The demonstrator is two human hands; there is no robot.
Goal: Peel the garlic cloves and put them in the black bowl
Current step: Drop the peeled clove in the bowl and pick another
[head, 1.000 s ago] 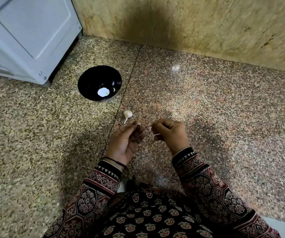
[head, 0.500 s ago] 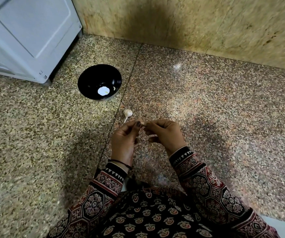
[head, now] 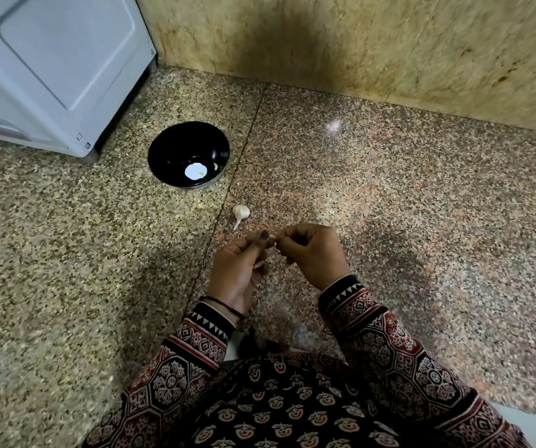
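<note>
Left hand (head: 240, 270) and right hand (head: 312, 253) both pinch one garlic clove (head: 272, 236), forearms converging; black bowl (head: 176, 147) at 11 o'clock.

Head-worn camera looks forward and down onto the floor (head: 422, 221)

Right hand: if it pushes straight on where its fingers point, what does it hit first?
The left hand, almost at once: the right hand and it pinch the same garlic clove. Past that, the line seems to run to the garlic bulb on the floor, though height is unclear.
</note>
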